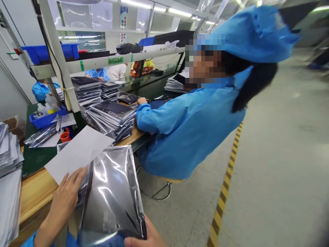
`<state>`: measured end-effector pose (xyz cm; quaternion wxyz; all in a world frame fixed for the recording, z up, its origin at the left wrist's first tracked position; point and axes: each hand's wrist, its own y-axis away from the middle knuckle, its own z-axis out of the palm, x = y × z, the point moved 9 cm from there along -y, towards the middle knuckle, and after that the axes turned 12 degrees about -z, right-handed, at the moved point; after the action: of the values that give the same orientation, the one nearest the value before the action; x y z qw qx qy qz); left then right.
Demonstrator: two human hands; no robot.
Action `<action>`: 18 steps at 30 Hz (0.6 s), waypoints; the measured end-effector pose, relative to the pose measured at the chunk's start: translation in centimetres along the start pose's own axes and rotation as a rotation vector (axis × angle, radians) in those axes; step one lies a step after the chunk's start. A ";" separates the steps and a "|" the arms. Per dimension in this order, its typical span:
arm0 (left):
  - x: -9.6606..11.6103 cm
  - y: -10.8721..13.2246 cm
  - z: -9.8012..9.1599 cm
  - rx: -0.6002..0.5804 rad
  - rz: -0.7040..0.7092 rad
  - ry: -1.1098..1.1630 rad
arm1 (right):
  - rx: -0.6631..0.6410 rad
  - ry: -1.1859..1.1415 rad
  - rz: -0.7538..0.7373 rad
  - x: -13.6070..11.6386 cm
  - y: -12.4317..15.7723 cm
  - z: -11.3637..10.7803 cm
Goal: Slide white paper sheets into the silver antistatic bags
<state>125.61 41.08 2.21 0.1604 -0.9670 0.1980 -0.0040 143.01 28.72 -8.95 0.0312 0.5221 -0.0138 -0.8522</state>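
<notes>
A flat, dark, shiny panel in a clear plastic bag (110,199) is tilted up in front of me. My right hand (147,235) grips its lower right corner, with the thumb on the front face. At the bag's left edge, my left hand (68,193) lies with its fingers stretched out, the tips touching the bag's side and the near edge of a white sheet (79,151). The thumb of that hand is hard to make out. Behind the bag, the white sheet rests on the bench, its right part hidden by the plastic.
A co-worker in blue (185,127) sits close on the right. Stacks of bagged panels (110,118) stand on the bench ahead. White packets (9,171) are piled at far left. A blue tray (47,118) and an orange tape ring (65,137) lie beyond the sheet.
</notes>
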 end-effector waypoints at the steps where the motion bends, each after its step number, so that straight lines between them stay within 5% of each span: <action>1: -0.1 0.5 0.0 0.019 -0.005 -0.005 | 0.023 -0.007 -0.034 -0.4 -0.8 0.2; 6: -3.0 2.2 -1.0 0.100 -0.240 0.019 | 0.108 -0.213 -0.141 -1.7 -3.8 1.6; 10: -5.0 3.5 -0.8 0.000 -0.460 0.079 | 0.099 -0.388 -0.139 -1.4 -4.8 2.8; 15: -6.0 6.0 0.7 -0.101 -0.717 0.476 | 0.135 -0.405 -0.141 0.1 -4.9 2.8; 18: -6.0 7.3 1.1 -0.039 -0.814 0.699 | 0.157 -0.399 -0.143 0.9 -4.9 2.7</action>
<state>117.39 37.34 -0.82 0.0526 -0.9093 -0.1512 -0.3840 140.04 33.52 -8.80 -0.0735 0.3437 -0.0488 -0.9349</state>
